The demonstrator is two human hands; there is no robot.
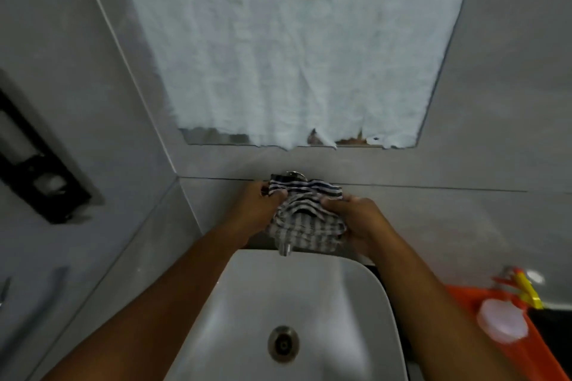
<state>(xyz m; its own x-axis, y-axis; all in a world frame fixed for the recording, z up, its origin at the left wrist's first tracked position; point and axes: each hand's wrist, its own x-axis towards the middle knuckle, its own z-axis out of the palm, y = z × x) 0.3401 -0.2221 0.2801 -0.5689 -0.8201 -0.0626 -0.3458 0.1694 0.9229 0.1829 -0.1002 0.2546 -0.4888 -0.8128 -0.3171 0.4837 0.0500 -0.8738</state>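
centre frame: left hand (258,205) and right hand (356,219) both grip striped cloth (305,216) bunched over tap (285,248) | below: white basin (247,303) | grey tiled walls | upper frame: paper-covered mirror (294,40) | lower right: orange tray (538,346)

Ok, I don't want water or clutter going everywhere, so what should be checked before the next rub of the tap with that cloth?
1. Grip: the left hand and the right hand both clutch the striped cloth: ok.
2. Coverage: the cloth wraps the tap, and only the spout tip pokes out below: ok.
3. Water off: no stream falls from the spout: ok.
4. Outflow: whether the drain of the basin is unblocked: cannot tell.
5. Elbow room: the bottle on the orange tray lies apart from the right forearm: ok, though close.
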